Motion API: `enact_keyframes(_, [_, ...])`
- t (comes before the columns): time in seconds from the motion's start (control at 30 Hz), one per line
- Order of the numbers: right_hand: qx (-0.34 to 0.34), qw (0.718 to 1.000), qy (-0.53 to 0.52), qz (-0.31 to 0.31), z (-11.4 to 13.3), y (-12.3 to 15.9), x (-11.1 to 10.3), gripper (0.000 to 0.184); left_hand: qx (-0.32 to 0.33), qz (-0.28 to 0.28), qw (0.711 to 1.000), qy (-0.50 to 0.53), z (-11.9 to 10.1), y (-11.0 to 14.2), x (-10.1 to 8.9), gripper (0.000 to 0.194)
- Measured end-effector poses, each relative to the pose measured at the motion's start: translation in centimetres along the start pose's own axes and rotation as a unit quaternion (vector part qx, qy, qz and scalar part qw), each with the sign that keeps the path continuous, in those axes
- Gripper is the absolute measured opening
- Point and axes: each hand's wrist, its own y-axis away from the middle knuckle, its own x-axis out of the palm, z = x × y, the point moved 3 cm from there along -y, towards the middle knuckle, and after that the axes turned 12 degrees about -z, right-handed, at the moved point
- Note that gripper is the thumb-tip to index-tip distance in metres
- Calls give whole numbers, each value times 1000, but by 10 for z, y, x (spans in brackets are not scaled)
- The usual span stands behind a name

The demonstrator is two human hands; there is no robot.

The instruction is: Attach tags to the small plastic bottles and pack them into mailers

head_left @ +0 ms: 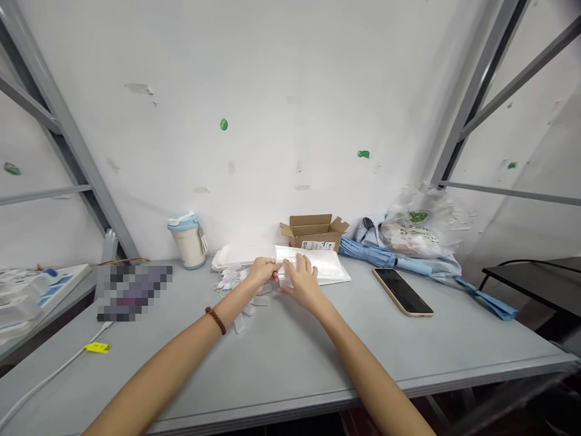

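My left hand (263, 270) is closed in a pinch at the near left edge of a flat white packet (331, 266). My right hand (303, 283) rests on the packet with its fingers spread and slightly bent. The packet looks glossy and lies in front of a small open cardboard box (313, 233). Beside and partly behind my left hand is a loose heap of small white tags (229, 278). A stack of flat white sheets or envelopes (233, 254) lies behind the tags, partly covered by the packet.
A cream tumbler with a blue lid (190, 242) stands at the back left. A phone (402, 292) lies to the right, before a folded blue umbrella (376, 254) and a clear plastic bag (420, 224). A white cable (54, 369) with a yellow label crosses the table's left side.
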Motion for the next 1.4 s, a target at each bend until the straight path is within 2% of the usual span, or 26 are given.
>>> enact_keyframes(0.07, [18, 999, 26, 42, -12, 1, 6, 61, -11, 4, 1000, -6, 4, -6, 11, 32])
enact_keyframes(0.13, [41, 996, 47, 60, -22, 1, 8, 50, -17, 12, 999, -28, 8, -8, 17, 29])
enact_keyframes(0.23, [63, 993, 44, 85, -33, -1, 8, 43, -24, 14, 996, -81, 13, -10, 16, 22])
enact_keyframes(0.37, [57, 988, 11, 145, -35, -3, 9, 46, 8, -22, 984, -178, 9, -26, -4, 7])
enact_keyframes(0.53, [46, 982, 15, 182, -29, -3, 6, 43, 124, -98, 938, -308, -4, -51, -38, 18])
enact_keyframes(0.63, [54, 975, 15, 213, -22, -3, 5, 43, 179, -104, 907, -367, -2, -56, -48, 22])
enact_keyframes(0.77, [73, 968, 9, 242, -13, -2, 7, 41, 226, -89, 870, -430, 6, -59, -50, 27])
enact_keyframes(0.97, [54, 970, 29, 235, -11, 0, 10, 41, 236, -65, 837, -489, 9, -66, -52, 26])
enact_keyframes(1.03, [39, 976, 47, 208, -12, -1, 8, 42, 230, -60, 834, -498, 8, -68, -52, 27])
enact_keyframes(1.13, [24, 988, 74, 137, -10, -3, 7, 44, 218, -59, 834, -503, 8, -68, -53, 29])
enact_keyframes(1.2, [4, 990, 79, 117, -6, -2, 10, 43, 210, -62, 836, -504, 8, -67, -53, 29])
enact_keyframes(1.3, [-33, 986, 67, 151, 1, 3, 17, 42, 199, -67, 838, -503, 9, -67, -55, 28])
enact_keyframes(1.4, [-40, 980, 41, 191, 0, 5, 19, 50, 191, -69, 840, -502, 10, -68, -57, 27])
